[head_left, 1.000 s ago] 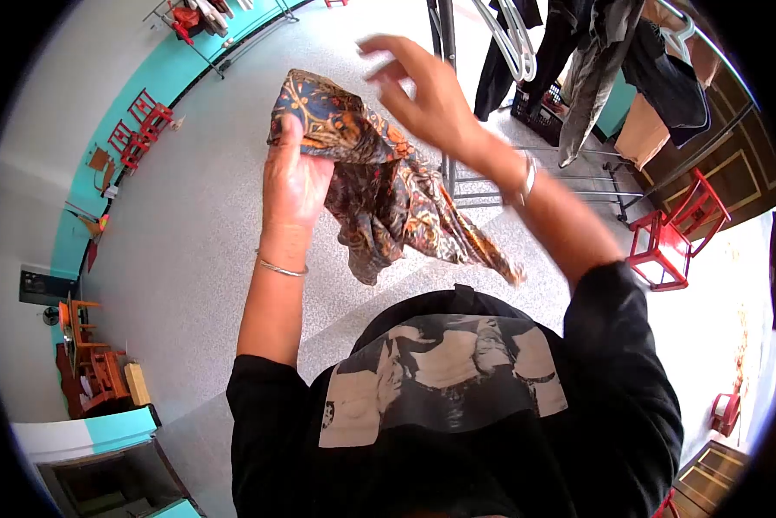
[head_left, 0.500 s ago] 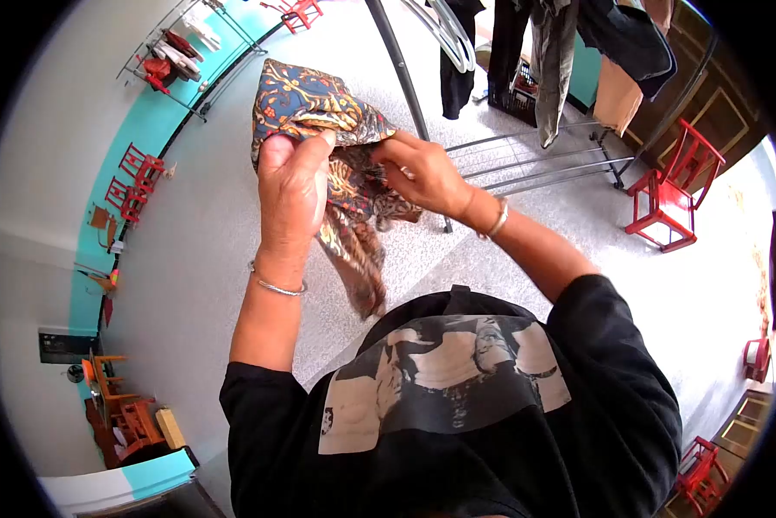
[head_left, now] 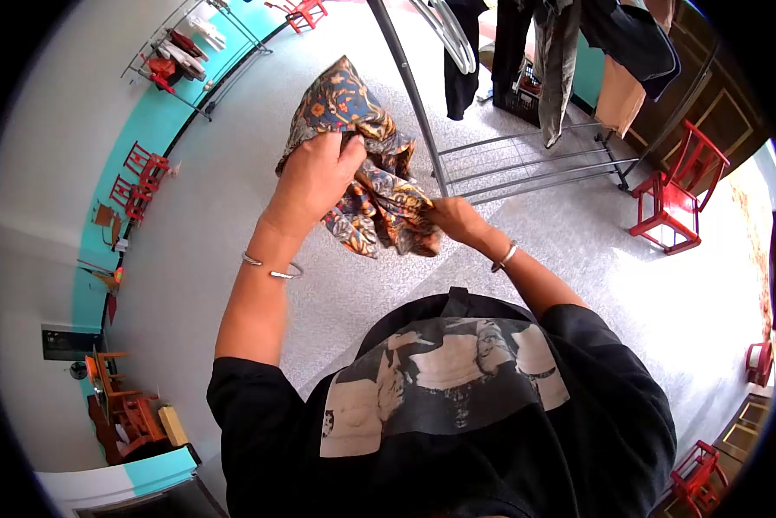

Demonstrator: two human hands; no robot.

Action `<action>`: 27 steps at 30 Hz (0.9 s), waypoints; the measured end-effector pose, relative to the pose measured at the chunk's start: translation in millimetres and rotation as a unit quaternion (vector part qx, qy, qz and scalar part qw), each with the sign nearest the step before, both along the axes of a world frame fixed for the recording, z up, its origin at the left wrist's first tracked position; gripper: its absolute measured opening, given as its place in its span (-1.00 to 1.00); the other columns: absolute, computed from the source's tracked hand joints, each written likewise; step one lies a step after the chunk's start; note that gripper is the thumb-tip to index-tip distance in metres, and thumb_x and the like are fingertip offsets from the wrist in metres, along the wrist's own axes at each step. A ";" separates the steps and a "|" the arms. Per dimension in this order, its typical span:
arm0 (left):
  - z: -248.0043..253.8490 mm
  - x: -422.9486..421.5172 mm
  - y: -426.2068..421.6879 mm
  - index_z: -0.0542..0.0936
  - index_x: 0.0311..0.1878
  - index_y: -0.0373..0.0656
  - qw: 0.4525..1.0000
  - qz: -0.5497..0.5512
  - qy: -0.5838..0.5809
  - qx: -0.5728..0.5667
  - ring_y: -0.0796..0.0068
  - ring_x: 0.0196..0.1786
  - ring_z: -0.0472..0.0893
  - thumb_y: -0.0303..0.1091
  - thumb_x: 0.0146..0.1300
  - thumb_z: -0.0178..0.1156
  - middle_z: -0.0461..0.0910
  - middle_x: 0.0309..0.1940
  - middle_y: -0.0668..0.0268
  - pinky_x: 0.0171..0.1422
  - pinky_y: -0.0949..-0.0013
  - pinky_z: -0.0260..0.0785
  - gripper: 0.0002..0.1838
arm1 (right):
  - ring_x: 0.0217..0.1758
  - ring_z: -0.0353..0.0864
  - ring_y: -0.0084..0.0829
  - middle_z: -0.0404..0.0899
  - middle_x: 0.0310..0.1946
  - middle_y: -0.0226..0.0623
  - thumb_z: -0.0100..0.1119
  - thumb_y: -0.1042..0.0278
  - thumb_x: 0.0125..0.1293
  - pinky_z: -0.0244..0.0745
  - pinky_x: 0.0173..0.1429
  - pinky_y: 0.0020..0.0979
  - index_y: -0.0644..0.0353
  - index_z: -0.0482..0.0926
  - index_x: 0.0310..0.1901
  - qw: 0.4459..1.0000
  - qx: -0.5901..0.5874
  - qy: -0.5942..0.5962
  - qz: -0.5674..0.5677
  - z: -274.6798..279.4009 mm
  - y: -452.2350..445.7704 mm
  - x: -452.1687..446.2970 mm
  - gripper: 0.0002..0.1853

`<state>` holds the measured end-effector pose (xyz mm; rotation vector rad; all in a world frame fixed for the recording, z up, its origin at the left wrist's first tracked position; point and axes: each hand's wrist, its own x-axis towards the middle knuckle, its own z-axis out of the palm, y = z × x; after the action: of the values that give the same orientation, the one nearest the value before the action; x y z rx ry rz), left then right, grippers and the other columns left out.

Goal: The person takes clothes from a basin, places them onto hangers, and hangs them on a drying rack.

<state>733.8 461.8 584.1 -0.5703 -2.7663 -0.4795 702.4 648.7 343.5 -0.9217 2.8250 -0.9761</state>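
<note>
A patterned cloth [head_left: 340,104] in blue, orange and brown hangs in folds in front of me, above the speckled floor. My left hand [head_left: 319,177] is closed on its middle, with the fingers partly hidden in the folds. At the cloth's lower right edge my right hand [head_left: 461,222] pinches the fabric. The upper part of the cloth stands up in a peak beyond my left hand, and the rest droops between and below the hands.
A metal clothes rack [head_left: 414,104] with dark trousers [head_left: 513,43] and white hangers [head_left: 453,34] stands ahead on the right. Beyond its lower bars is a red chair [head_left: 677,194]. Several red chairs [head_left: 138,181] line the left wall, near another rack [head_left: 202,52].
My right hand has moved down and to the right, pulling the cloth's edge along. My left hand has turned over the cloth, whose top now forms a peak further right.
</note>
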 end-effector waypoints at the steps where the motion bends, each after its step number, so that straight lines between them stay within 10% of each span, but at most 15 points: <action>1: -2.6 -2.5 0.4 0.50 -0.40 -0.36 0.999 0.028 -0.021 -0.028 -0.15 -0.32 0.56 -0.21 0.29 -0.01 0.53 -0.43 -0.16 -0.21 0.01 0.42 -0.65 | -0.45 0.57 0.02 0.57 -0.52 0.01 0.06 0.18 0.27 0.46 -0.36 -0.17 0.30 0.52 -0.29 0.999 0.020 0.030 -0.038 10.5 6.5 5.4 -0.71; 6: -15.5 -7.0 20.2 0.52 -0.40 -0.39 0.994 0.042 -0.080 -0.068 -0.15 -0.28 0.57 -0.19 0.33 -0.05 0.53 -0.41 -0.20 -0.11 0.01 0.42 -0.60 | -0.39 0.57 0.06 0.54 -0.49 0.03 0.09 0.32 0.20 0.45 -0.33 -0.11 0.28 0.50 -0.34 0.988 -0.139 0.053 -0.036 120.5 10.3 39.5 -0.83; 12: -12.3 7.9 60.9 0.57 -0.37 -0.40 0.995 0.030 -0.089 -0.026 -0.19 -0.32 0.56 0.05 0.35 -0.05 0.53 -0.44 -0.21 -0.19 -0.01 0.41 -0.42 | -0.28 0.53 0.14 0.54 -0.35 0.16 0.05 0.35 0.27 0.43 -0.20 -0.14 0.34 0.48 -0.20 0.860 -0.480 0.173 0.022 106.7 -50.1 2.4 -0.79; 16: -4.9 22.2 71.4 0.58 -0.40 -0.39 0.999 0.028 -0.038 0.009 -0.21 -0.32 0.55 0.13 0.33 -0.04 0.52 -0.47 -0.20 -0.20 -0.01 0.40 -0.37 | 0.34 0.25 -0.20 0.32 0.26 -0.12 0.13 0.24 0.23 0.05 0.43 -0.26 0.13 0.33 0.24 0.941 -0.334 -0.020 0.054 84.9 -39.2 -29.6 -0.46; 22: 8.5 13.6 57.4 0.58 -0.51 -0.40 0.999 0.036 0.001 -0.041 -0.11 -0.45 0.58 0.12 0.32 -0.01 0.53 -0.56 -0.16 -0.33 0.08 0.46 -0.35 | 0.42 0.16 -0.24 0.24 0.34 -0.22 0.20 0.15 0.20 -0.03 0.47 -0.32 0.05 0.33 0.29 0.976 0.168 0.119 0.067 79.0 -13.3 -83.3 -0.40; 26: 15.6 1.0 30.4 0.59 -0.49 -0.42 0.987 0.055 0.039 -0.145 -0.08 -0.43 0.60 0.21 0.27 -0.02 0.55 -0.52 -0.14 -0.28 0.11 0.49 -0.29 | 0.21 0.42 -0.19 0.41 0.18 -0.08 -0.01 0.21 0.32 0.26 0.30 -0.30 0.15 0.39 0.20 0.996 0.008 0.030 0.086 188.5 -8.4 -18.2 -0.56; 27: 23.0 2.2 26.9 0.60 -0.45 -0.41 0.985 0.072 0.014 -0.158 -0.09 -0.38 0.60 0.24 0.26 -0.03 0.56 -0.49 -0.15 -0.23 0.09 0.48 -0.27 | 0.05 0.50 -0.22 0.50 0.01 -0.07 -0.06 0.30 0.31 0.34 0.20 -0.33 0.22 0.40 0.14 0.897 0.098 0.427 0.065 137.2 -11.0 -45.8 -0.62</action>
<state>736.1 488.7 607.0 -0.4350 -2.8469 0.0003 656.6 637.7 480.8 -1.8400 3.3315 -0.2637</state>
